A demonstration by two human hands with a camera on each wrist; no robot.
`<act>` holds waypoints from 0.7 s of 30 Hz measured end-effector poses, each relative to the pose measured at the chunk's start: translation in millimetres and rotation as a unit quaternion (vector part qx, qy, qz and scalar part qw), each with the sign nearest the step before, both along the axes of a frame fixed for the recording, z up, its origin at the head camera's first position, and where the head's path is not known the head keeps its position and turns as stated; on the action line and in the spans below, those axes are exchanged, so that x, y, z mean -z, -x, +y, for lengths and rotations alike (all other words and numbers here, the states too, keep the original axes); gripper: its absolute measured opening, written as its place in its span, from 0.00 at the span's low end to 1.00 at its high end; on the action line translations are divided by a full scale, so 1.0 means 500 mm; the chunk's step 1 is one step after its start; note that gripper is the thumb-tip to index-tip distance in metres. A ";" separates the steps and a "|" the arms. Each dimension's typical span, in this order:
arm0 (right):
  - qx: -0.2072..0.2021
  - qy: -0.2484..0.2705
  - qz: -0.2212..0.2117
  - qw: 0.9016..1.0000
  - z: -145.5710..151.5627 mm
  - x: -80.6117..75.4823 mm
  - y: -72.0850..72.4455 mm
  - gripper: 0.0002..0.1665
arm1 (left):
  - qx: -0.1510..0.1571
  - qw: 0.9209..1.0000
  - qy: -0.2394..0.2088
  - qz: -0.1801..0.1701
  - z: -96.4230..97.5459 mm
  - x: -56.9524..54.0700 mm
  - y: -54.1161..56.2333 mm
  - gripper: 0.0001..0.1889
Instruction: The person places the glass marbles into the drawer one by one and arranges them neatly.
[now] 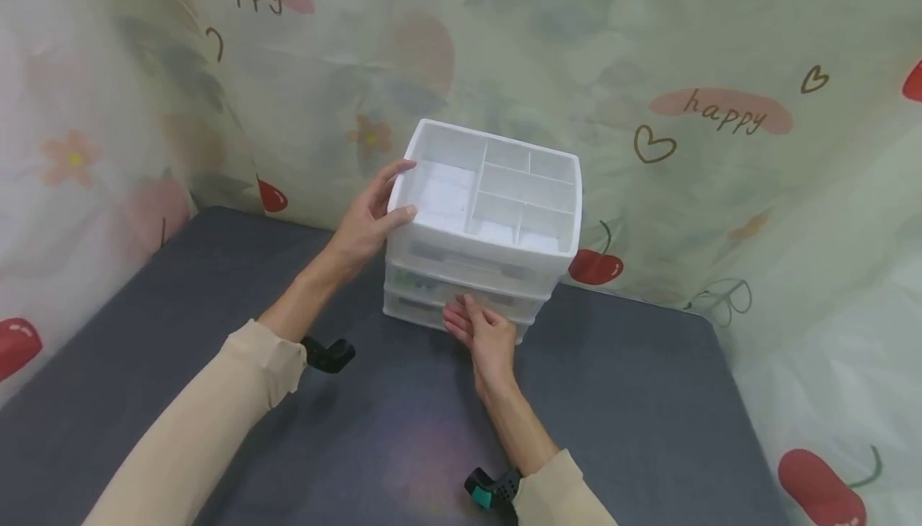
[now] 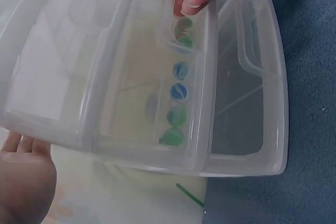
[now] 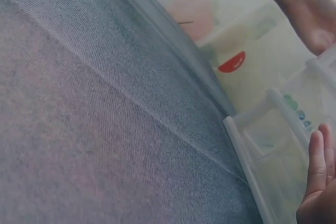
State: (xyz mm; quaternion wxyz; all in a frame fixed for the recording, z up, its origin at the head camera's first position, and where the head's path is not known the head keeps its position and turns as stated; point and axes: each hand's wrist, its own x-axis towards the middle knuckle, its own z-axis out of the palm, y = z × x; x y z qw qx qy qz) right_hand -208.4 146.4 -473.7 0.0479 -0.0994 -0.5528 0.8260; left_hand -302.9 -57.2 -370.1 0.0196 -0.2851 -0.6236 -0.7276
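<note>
A white plastic drawer organizer [image 1: 497,244] with clear drawers stands on the dark cloth, its top divided into compartments. My left hand [image 1: 363,226] grips its top left side, thumb over the rim. The fingers of my right hand [image 1: 488,342] are curled at the handle of the middle drawer [image 2: 131,103], near its centre. Several glass marbles [image 2: 179,92], blue and green, lie in a row behind that drawer's clear front. Below it, the bottom drawer [image 2: 236,114] shows no contents through its front. Part of the handle is hidden behind the right fingers.
Dark grey cloth [image 1: 634,414] covers the table around the organizer. Behind and at both sides hangs a pale printed curtain [image 1: 720,214], close to the organizer's back. A black wrist device [image 1: 331,355] sits at the left sleeve.
</note>
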 end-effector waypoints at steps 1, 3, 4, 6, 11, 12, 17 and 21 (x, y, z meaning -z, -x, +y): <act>-0.007 -0.006 -0.001 1.000 0.002 -0.001 0.000 0.23 | -0.001 1.000 -0.001 0.001 0.001 -0.001 0.001 0.32; -0.025 -0.026 -0.004 0.999 0.009 -0.003 -0.002 0.22 | -0.002 1.000 -0.006 0.003 0.004 -0.002 0.003 0.32; -0.036 -0.039 -0.005 0.999 0.013 -0.004 -0.003 0.22 | -0.001 1.000 -0.007 0.005 0.004 -0.003 0.003 0.33; -0.064 -0.069 -0.008 0.996 0.023 -0.007 -0.007 0.21 | -0.001 1.000 -0.008 0.009 0.006 -0.005 0.005 0.34; -0.128 -0.162 0.006 0.978 0.054 -0.013 -0.023 0.20 | -0.009 0.999 0.005 0.039 0.003 -0.008 0.004 0.37; -0.136 -0.180 0.010 0.974 0.061 -0.014 -0.027 0.20 | -0.012 0.999 0.010 0.047 0.002 -0.007 0.003 0.37; -0.147 -0.265 0.031 0.953 0.102 -0.018 -0.046 0.17 | -0.023 0.996 0.051 0.074 -0.014 0.003 -0.007 0.37; -0.143 -0.371 0.046 0.916 0.149 -0.027 -0.071 0.18 | -0.048 0.987 0.127 0.088 -0.037 0.019 -0.020 0.36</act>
